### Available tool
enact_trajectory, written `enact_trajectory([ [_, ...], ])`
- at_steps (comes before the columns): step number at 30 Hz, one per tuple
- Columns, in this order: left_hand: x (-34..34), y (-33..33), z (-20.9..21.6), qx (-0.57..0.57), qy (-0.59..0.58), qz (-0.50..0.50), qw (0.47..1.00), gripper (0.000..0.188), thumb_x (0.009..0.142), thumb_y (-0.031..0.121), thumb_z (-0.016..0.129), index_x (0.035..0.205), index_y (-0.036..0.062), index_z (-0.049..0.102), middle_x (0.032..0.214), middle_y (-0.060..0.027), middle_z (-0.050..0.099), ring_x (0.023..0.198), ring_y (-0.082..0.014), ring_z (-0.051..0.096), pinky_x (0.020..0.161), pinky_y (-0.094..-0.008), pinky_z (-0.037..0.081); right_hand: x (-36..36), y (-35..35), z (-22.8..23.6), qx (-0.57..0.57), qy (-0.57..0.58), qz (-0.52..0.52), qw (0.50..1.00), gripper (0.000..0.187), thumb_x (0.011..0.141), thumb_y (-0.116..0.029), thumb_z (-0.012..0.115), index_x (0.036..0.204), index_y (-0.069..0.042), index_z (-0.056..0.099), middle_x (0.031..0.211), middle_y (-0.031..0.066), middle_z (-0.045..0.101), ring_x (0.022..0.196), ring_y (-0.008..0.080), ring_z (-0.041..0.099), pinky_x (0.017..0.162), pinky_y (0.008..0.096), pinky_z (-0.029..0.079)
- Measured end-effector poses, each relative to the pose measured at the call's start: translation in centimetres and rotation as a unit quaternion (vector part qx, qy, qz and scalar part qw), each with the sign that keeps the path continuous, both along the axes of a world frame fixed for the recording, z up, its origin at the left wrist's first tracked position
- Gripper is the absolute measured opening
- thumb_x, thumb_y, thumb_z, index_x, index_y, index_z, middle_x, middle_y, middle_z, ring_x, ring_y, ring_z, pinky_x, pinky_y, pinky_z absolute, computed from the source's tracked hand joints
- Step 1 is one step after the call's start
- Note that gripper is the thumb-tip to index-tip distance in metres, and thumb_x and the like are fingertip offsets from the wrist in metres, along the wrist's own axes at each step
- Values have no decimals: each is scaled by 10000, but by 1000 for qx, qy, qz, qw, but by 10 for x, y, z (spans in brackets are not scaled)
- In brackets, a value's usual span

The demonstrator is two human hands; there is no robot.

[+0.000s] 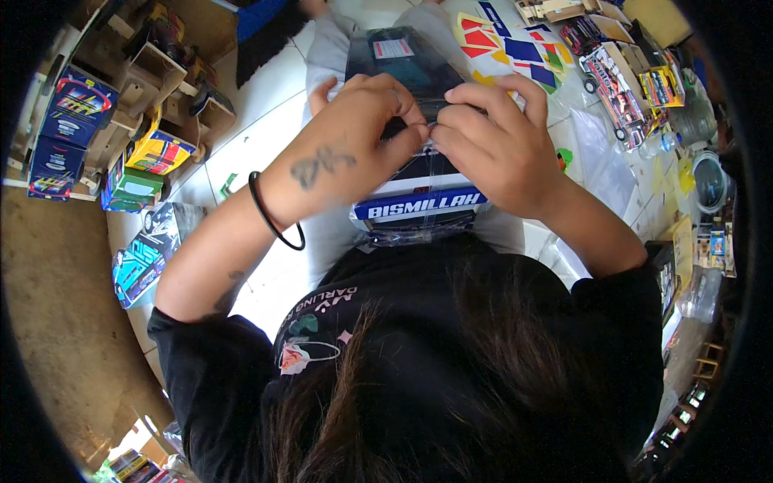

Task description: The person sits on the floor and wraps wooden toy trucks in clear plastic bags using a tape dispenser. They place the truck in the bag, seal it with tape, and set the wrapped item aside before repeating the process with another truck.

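A toy truck (403,187), dark with a blue and white front band, rests on my lap, wrapped in clear plastic film (435,196). The film shines along its front and lower edge. Over the truck's middle my left hand (358,133) is closed, thumb and forefinger pinching the film. Close against it, my right hand (503,153) pinches the film too, its fingers bent. The fingertips of both hands nearly meet, and they cover the exact spot gripped. Beyond them the truck's dark flat back part (390,60) carries a small white and red label.
Wooden toy truck bodies (157,68) and painted boxes (76,109) crowd the left. Cut coloured stickers (515,48) lie on white tiles at the upper right. Another toy truck (612,92) and clear plastic sheets (604,153) are farther right. A wrapped truck (153,249) stands by my left forearm.
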State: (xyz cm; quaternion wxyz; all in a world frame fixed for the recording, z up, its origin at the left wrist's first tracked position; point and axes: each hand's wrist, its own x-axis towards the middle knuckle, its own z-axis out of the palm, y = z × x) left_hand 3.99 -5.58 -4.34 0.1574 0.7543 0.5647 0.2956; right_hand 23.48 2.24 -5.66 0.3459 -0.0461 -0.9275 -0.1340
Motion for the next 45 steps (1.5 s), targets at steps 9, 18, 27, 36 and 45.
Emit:
enact_trajectory([
  [9,7,-6,2,153,158,15,975,70,763,148,726,795,140,663,850,40,646,1008,-167,574,1064,-504,144,7,30,12,-127,-155,42,979,103,786,-140,639,830,-64,585,948,59,578,1083,240,497,955,420,311],
  [18,6,-5,-12,169,85,24,982,68,763,128,724,805,142,673,854,37,653,1017,-169,576,1066,-480,134,22,29,42,-164,-111,30,980,201,781,-248,667,874,-79,612,982,40,589,1055,256,506,931,411,335],
  [27,-40,-28,12,110,189,3,976,80,715,148,754,770,145,695,876,14,623,983,-175,569,1068,-518,161,3,22,0,-196,-43,55,978,110,759,-176,687,776,-84,630,853,-11,614,947,187,537,890,378,345],
  [36,-5,-9,12,161,140,-14,977,197,748,195,748,924,142,678,955,10,639,1017,-173,573,1052,-434,191,1,23,9,-227,-70,68,969,97,754,-136,701,781,-76,630,864,16,619,995,221,542,900,373,339],
  [45,0,5,1,56,46,-13,997,87,816,113,651,881,60,670,1068,-80,590,1061,-247,533,978,-360,340,3,26,9,-206,-60,44,976,142,730,-175,726,818,-107,637,907,10,613,1005,224,542,916,398,329],
])
